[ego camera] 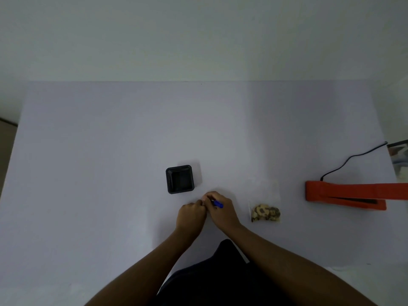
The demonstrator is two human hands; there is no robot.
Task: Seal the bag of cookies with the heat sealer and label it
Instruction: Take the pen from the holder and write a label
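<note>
A clear plastic bag [263, 195] with several cookies [265, 213] at its near end lies flat on the white table, right of my hands. The orange heat sealer [344, 194] sits at the right edge, its black cord running back. My right hand [220, 209] grips a blue pen [218, 204], its tip hidden under the fingers. My left hand [191, 214] is curled with its fingertips against my right hand's fingers; whatever it pinches is hidden. Both hands are on the table, left of the bag.
A square black tray [180, 179] stands just behind my hands. Some printed papers or a box [399, 157] show past the table's right edge. The wall rises behind the table's far edge. My dark clothing fills the bottom centre.
</note>
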